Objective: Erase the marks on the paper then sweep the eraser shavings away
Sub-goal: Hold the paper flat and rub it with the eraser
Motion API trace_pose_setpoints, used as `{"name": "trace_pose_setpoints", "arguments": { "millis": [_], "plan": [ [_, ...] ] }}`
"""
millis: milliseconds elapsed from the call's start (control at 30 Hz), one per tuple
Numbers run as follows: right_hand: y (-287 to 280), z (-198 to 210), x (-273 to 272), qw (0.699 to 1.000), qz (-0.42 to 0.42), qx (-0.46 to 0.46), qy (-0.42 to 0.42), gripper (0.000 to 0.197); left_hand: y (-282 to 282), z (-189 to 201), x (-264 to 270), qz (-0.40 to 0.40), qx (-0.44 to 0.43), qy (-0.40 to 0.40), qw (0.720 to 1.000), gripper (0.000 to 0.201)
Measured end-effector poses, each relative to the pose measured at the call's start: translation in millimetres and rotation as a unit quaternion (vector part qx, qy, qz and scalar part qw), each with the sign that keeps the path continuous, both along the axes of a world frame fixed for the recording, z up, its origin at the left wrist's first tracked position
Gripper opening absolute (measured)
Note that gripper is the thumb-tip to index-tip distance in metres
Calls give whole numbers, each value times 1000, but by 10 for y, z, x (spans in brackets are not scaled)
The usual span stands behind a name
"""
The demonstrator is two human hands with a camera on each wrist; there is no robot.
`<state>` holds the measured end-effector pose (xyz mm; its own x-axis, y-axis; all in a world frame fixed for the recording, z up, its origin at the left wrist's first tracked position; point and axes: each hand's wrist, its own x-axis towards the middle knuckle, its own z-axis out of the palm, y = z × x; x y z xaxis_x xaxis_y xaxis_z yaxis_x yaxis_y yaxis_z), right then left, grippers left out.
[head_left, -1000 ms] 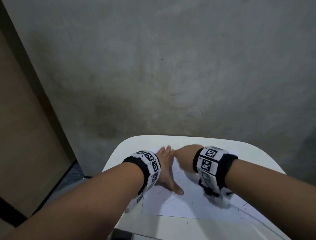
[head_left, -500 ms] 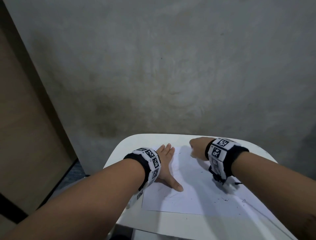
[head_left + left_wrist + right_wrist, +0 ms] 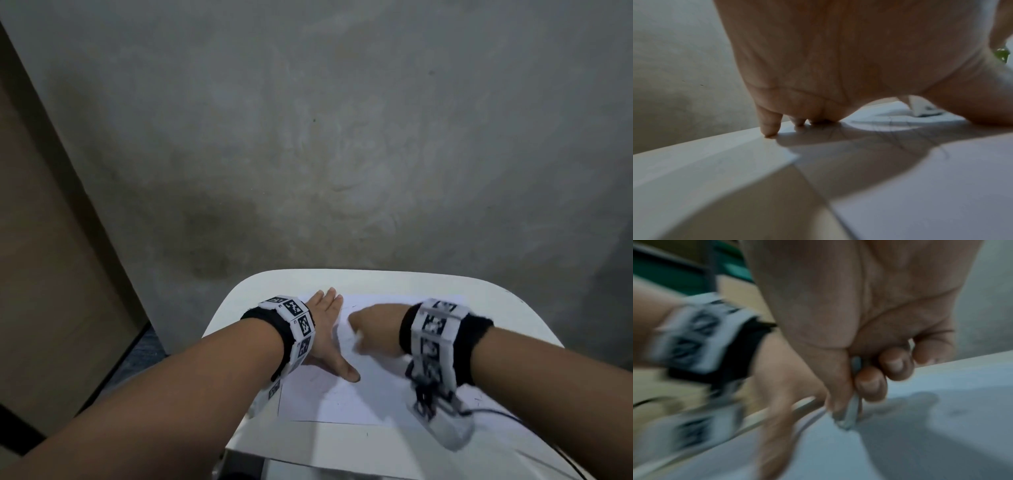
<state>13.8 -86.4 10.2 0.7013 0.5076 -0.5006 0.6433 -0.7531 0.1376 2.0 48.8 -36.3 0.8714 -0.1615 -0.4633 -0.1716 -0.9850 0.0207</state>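
2 hands work on the white paper (image 3: pixel 329 401), which lies flat on the white table (image 3: pixel 359 281). The left hand (image 3: pixel 325 339) rests open on the left part of the paper, its straight fingers (image 3: pixel 769 123) close together and their tips touching the surface, the thumb spread aside. The right hand (image 3: pixel 375 334) pinches a small pale eraser (image 3: pixel 851 417) between thumb and curled fingers (image 3: pixel 871 382); its lower end touches the paper just below the fingertips, beside the left hand.
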Motion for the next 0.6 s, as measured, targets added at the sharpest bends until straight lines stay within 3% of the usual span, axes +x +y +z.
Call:
{"name": "trace_pose_setpoints", "arguments": {
  "millis": [67, 133, 267, 400, 467, 533, 600],
  "plan": [
    [-139, 55, 243, 997, -64, 34, -27, 16, 33, -32, 10, 7, -5, 4, 1000, 139],
    [-150, 41, 257, 995, -71, 10, -65, 9, 20, -32, 0, 8, -2, 2, 1000, 138],
    [-5, -74, -80, 1000, 20, -19, -5, 31, -27, 26, -37, -6, 6, -13, 1000, 134],
    [-246, 39, 277, 996, -72, 21, -44, 29, 24, -35, -3, 9, -8, -1, 1000, 138],
    [-183, -40, 146, 996, -41, 3, -76, 25, 20, -41, 7, 7, -4, 0, 1000, 138],
    [-72, -169, -80, 999, 21, -12, -36, 26, 4, -31, 1, 0, 0, -4, 1000, 137],
    [-76, -129, -111, 1000, -1, -7, 12, 29, 16, -26, -2, 0, -7, -7, 1000, 137]
  ]
}}
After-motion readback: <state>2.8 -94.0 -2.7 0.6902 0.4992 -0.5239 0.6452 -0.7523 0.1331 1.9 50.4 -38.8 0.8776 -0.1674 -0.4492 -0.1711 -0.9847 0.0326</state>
